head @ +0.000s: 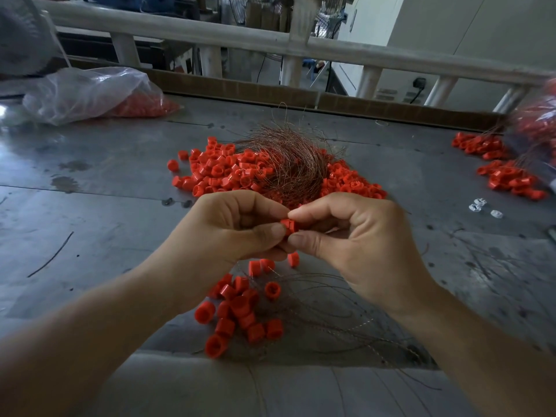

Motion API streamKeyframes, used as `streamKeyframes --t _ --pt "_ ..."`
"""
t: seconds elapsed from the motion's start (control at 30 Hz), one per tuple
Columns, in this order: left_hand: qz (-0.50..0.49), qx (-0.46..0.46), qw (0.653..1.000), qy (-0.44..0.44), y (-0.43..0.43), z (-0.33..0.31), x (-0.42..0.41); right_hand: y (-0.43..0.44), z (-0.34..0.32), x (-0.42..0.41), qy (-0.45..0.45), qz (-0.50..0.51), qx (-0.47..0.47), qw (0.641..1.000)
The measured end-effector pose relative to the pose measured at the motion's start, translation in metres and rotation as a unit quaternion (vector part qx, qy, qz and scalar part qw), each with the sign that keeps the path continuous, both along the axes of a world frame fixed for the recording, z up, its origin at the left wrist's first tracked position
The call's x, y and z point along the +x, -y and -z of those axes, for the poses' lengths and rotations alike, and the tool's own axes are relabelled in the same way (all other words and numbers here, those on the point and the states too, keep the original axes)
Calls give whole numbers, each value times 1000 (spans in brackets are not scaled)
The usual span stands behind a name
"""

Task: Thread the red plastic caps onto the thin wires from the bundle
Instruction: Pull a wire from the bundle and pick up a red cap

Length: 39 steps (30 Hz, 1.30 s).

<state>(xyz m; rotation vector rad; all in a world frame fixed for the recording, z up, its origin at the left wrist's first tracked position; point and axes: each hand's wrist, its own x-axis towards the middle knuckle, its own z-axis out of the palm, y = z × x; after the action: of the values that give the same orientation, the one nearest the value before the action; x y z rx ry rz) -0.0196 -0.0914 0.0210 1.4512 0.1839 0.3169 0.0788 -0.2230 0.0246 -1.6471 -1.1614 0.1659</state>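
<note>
A single red plastic cap (289, 225) is pinched between the fingertips of my left hand (231, 227) and my right hand (358, 236), held above the table. Beyond my hands lies a bundle of thin coppery wires (288, 161) on top of a wide heap of loose red caps (228, 170). Below my hands sits a smaller cluster of red caps (240, 314) with thin wires (346, 323) trailing out to the right. I cannot tell whether a wire runs through the held cap.
The grey metal table (99, 212) is scratched and stained. A clear plastic bag of red caps (96, 94) lies at the far left. More red caps (508, 176) and another bag (538, 121) sit at the far right. Small white pieces (484, 207) lie nearby. A railing (210, 33) runs behind.
</note>
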Motion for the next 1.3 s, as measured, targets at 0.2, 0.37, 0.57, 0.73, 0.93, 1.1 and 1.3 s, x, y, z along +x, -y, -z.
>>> streamKeyframes --t 0.2,0.37,0.57,0.73,0.93,1.1,1.3 --pt "13 15 1000 0 0 2 0 0 -2 -1 17 10 0 1000" --pt "11 37 999 6 0 3 -1 1 -2 -1 29 7 -3 1000" --pt "34 -15 999 -8 0 0 -2 3 -2 -2 36 13 25 999" --pt "36 -28 999 -14 0 2 -1 2 -2 3 45 -2 24 999" --pt "99 -43 993 -40 -8 2 -3 2 -1 5 11 -59 -5 998" --pt "149 -67 984 -65 -12 4 -3 2 -2 7 86 -116 -91 985" --pt "148 27 988 -19 -8 3 -10 2 -2 6 144 -99 -91 980"
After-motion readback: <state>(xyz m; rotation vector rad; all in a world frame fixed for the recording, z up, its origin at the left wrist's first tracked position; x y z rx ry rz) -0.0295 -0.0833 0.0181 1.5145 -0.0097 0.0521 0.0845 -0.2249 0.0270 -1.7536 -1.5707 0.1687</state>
